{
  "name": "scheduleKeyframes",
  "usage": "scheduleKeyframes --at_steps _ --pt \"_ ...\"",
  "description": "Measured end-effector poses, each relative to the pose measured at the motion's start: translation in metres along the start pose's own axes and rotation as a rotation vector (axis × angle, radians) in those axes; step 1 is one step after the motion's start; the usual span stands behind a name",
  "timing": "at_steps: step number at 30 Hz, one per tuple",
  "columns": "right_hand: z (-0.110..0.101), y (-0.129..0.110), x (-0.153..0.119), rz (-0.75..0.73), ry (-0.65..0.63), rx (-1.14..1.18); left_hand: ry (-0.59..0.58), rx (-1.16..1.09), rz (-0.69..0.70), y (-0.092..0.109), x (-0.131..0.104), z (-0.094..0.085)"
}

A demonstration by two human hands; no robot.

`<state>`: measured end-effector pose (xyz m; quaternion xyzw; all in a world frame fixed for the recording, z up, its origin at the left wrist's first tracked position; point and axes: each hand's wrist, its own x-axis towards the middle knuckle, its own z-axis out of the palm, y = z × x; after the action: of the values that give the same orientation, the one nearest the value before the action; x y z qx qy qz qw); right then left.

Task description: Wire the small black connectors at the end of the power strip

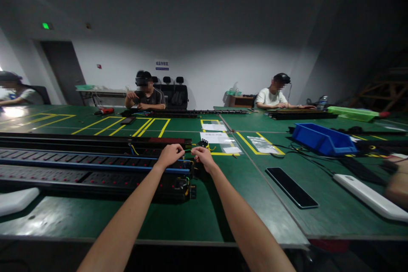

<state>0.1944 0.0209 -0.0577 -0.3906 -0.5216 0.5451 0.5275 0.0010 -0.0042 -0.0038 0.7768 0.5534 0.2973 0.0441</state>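
Note:
Over the right-hand ends of the long black power strips (pixel 121 178), my left hand (pixel 170 155) is closed with its fingertips pinched together. A short stretch of thin green wire (pixel 188 151) runs from it to my right hand (pixel 204 157), also closed in a pinch. Several strips lie side by side, with rows of sockets and small red marks; blue edging runs along one. Yellow-green wires and a small black end piece (pixel 204 143) show close to my right hand. The wire's ends are hidden by my fingers.
Right of my arms lie a dark phone (pixel 291 187), a white power bank (pixel 369 195), cables and a blue bin (pixel 325 138). Papers (pixel 216 137) and yellow tape mark the green table (pixel 255 214). Several people sit beyond; another person's arm (pixel 398 182) shows at far right.

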Motion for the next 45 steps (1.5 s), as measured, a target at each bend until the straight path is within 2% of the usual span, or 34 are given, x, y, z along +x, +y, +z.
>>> scheduleKeyframes --at_steps 45 --pt "-0.0005 0.0016 0.0004 -0.010 -0.002 0.002 -0.012 0.025 0.002 0.0027 -0.0006 -0.0008"
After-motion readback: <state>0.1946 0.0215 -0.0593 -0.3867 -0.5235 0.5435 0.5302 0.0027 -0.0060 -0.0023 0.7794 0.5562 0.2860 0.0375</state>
